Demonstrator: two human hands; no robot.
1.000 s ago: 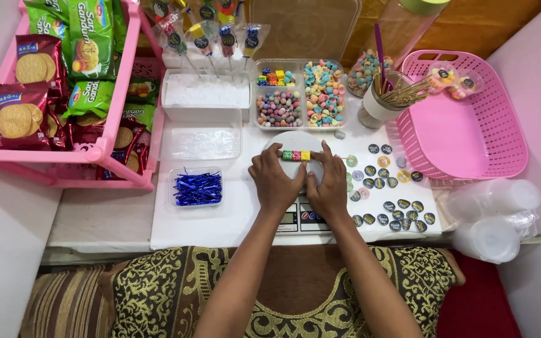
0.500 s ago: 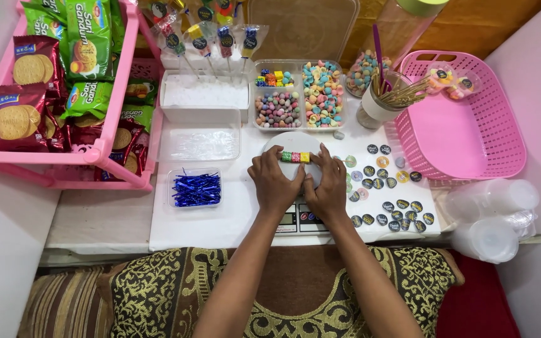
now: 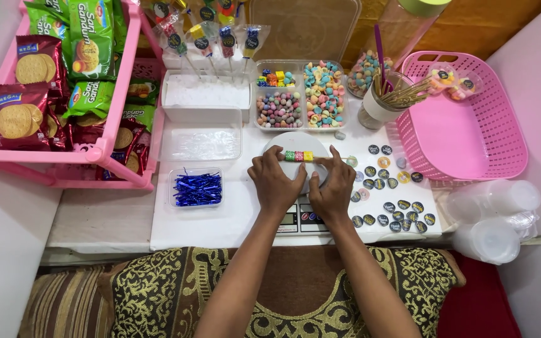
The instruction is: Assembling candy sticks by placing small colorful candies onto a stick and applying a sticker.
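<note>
- Left hand (image 3: 275,183) & right hand (image 3: 333,188) side by side on the white worktop (image 3: 220,219), both over a small kitchen scale (image 3: 295,220) w/ a round white plate (image 3: 295,143) on top.
- Row of candy cubes (image 3: 298,156) (green, pink, yellow) lies across the plate, right at the fingertips.
- Left fingers together, thumb & forefinger pinched at the row's left end; right fingers curled, tips at the row's right end. Both look to be touching it; can't tell how firm the grip is.
- Just beyond the fingers: clear divided tray (image 3: 302,94) w/ small coloured candies, 3 compartments.
- Left of the left hand: small clear box of blue twist ties (image 3: 197,188); further out, clear lid (image 3: 200,143) & white tub (image 3: 205,97).
- Far left: pink rack (image 3: 64,156) w/ biscuit packs.
- Right of the right hand: round stickers (image 3: 386,194) scattered on the worktop, near but apart from the fingers.
- Beyond those: cup of sticks (image 3: 380,106), pink basket (image 3: 471,125) w/ 2 wrapped pieces inside.
- Far right: stack of clear plastic cups (image 3: 493,216) lying on its side.
</note>
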